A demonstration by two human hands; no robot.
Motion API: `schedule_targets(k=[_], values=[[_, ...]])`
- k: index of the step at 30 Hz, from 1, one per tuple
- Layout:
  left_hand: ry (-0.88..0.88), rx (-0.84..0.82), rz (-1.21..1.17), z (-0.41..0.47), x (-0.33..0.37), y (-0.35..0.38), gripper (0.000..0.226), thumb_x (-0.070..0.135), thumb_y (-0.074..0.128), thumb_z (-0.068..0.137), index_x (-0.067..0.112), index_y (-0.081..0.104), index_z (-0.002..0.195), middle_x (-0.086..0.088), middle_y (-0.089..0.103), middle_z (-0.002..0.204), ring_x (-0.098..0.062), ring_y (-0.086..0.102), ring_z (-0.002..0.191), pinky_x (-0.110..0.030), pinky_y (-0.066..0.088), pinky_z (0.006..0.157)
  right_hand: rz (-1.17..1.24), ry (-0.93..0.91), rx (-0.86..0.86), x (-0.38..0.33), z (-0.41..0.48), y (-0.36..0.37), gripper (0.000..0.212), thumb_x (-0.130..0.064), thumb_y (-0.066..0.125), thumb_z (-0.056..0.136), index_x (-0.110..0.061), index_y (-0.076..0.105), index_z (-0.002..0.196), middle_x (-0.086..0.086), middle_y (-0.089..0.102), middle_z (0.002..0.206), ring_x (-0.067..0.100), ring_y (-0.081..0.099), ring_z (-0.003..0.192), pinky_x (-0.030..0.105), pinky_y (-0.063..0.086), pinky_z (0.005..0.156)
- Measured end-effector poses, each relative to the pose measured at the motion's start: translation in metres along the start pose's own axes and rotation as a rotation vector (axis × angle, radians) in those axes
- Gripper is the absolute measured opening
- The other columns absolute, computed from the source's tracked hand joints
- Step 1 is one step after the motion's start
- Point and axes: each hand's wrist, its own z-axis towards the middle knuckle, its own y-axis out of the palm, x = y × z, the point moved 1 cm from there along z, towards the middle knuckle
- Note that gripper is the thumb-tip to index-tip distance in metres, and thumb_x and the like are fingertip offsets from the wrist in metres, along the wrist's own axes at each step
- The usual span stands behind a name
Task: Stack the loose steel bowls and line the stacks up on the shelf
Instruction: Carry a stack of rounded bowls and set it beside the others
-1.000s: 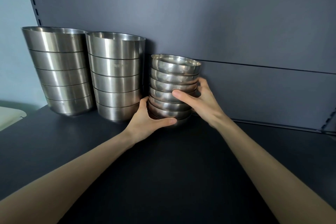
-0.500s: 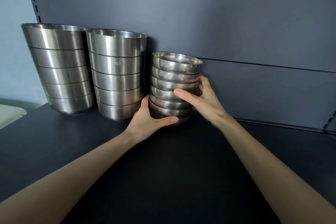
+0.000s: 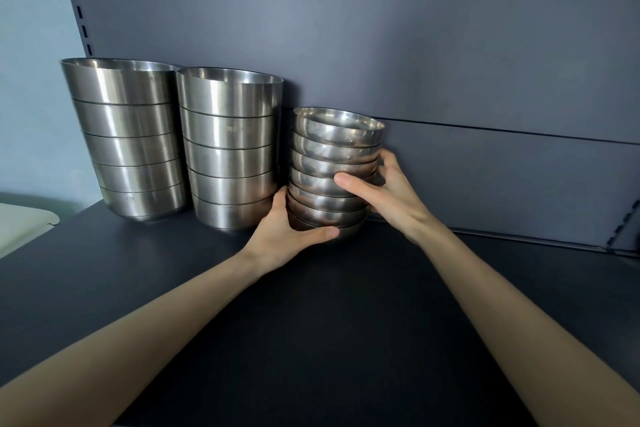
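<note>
A stack of several small rounded steel bowls (image 3: pixel 337 149) stands on the dark shelf (image 3: pixel 311 322) against the back panel, leaning slightly to the right at the top. My left hand (image 3: pixel 280 236) grips its base, thumb curled across the front of the lowest bowl. My right hand (image 3: pixel 384 191) wraps the stack's right side at mid height, thumb on the front. Left of it stand two taller stacks of large straight-sided steel bowls: the nearer large stack (image 3: pixel 230 149) and the far-left large stack (image 3: pixel 126 139).
The dark blue back panel (image 3: pixel 450 62) rises right behind the stacks. A slotted upright (image 3: pixel 78 0) runs at the left, and a white surface (image 3: pixel 20 229) lies beyond the shelf's left edge. A bracket slot (image 3: pixel 623 225) sits at the right.
The view has shifted a little and the small stack sits slightly closer to the nearer large stack. Both hands keep the same hold.
</note>
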Motion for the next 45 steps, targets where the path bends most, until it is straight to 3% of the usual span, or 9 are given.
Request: schedule_targets(k=[5, 8, 12, 17, 23, 26, 37, 45], values=[[-0.008, -0.002, 0.066, -0.014, 0.004, -0.005, 0.128, 0.055, 0.085, 0.053, 0.016, 0.013, 0.152, 0.005, 0.043, 0.147, -0.011, 0.043, 0.131, -0.030, 0.035, 0.111, -0.074, 0.010, 0.026, -0.005, -0.011, -0.007, 0.113, -0.067, 0.079, 0.050, -0.029, 0.031, 0.145, -0.016, 0.058, 0.126, -0.002, 0.057, 0.113, 0.032, 0.045, 0.104], [0.008, 0.024, 0.168, -0.026, 0.003, -0.010, 0.111, 0.044, 0.081, 0.067, 0.013, 0.015, 0.151, -0.001, 0.038, 0.150, -0.015, 0.043, 0.132, -0.022, 0.036, 0.102, -0.189, 0.032, 0.044, -0.007, -0.027, -0.016, 0.109, -0.063, 0.078, 0.059, -0.028, 0.027, 0.148, -0.004, 0.047, 0.142, 0.009, 0.048, 0.124, 0.025, 0.038, 0.100], [0.112, 0.016, 0.384, -0.047, 0.009, -0.016, 0.089, 0.039, 0.078, 0.074, 0.017, 0.029, 0.146, -0.002, 0.042, 0.142, -0.009, 0.048, 0.118, -0.028, 0.045, 0.098, -0.401, 0.024, 0.093, -0.010, -0.050, -0.033, 0.088, -0.043, 0.078, 0.075, -0.026, 0.031, 0.147, 0.002, 0.041, 0.147, 0.021, 0.043, 0.131, 0.035, 0.038, 0.106], [0.341, -0.003, 0.703, -0.065, 0.052, -0.018, 0.066, 0.044, 0.069, 0.081, 0.019, 0.042, 0.137, 0.001, 0.048, 0.131, -0.016, 0.048, 0.122, -0.029, 0.041, 0.100, -0.689, 0.001, 0.098, -0.032, -0.081, -0.067, 0.073, -0.036, 0.073, 0.083, -0.022, 0.036, 0.144, 0.005, 0.038, 0.148, 0.025, 0.039, 0.134, 0.032, 0.034, 0.105], [0.579, 0.013, 0.944, -0.081, 0.142, 0.015, 0.064, 0.044, 0.065, 0.084, 0.013, 0.044, 0.137, -0.008, 0.049, 0.133, -0.029, 0.042, 0.127, -0.042, 0.035, 0.105, -0.908, -0.027, 0.167, -0.068, -0.130, -0.131, 0.069, -0.035, 0.070, 0.086, -0.016, 0.037, 0.143, 0.007, 0.032, 0.149, 0.029, 0.040, 0.133, 0.043, 0.036, 0.108], [0.669, 0.041, 1.027, -0.100, 0.180, 0.051, 0.066, 0.048, 0.060, 0.086, 0.017, 0.040, 0.141, -0.007, 0.046, 0.135, -0.028, 0.038, 0.129, -0.043, 0.030, 0.109, -0.978, -0.033, 0.218, -0.080, -0.167, -0.172, 0.068, -0.035, 0.068, 0.087, -0.016, 0.036, 0.144, 0.006, 0.028, 0.151, 0.030, 0.040, 0.132, 0.044, 0.037, 0.107], [0.754, -0.060, 0.941, -0.210, 0.246, 0.233, 0.068, 0.052, 0.053, 0.089, 0.021, 0.031, 0.145, -0.002, 0.040, 0.142, -0.023, 0.036, 0.131, -0.039, 0.033, 0.105, -1.080, 0.049, 0.272, -0.067, -0.337, -0.320, 0.065, -0.036, 0.068, 0.087, -0.018, 0.039, 0.142, 0.003, 0.031, 0.150, 0.030, 0.040, 0.131, 0.043, 0.041, 0.102], [0.816, -0.080, 0.917, -0.194, 0.291, 0.323, 0.068, 0.052, 0.053, 0.089, 0.022, 0.029, 0.146, -0.002, 0.040, 0.142, -0.022, 0.037, 0.130, -0.036, 0.031, 0.106, -1.117, 0.077, 0.293, -0.048, -0.354, -0.416, 0.066, -0.039, 0.065, 0.088, -0.022, 0.035, 0.144, 0.002, 0.026, 0.153, 0.030, 0.040, 0.132, 0.043, 0.039, 0.099]])
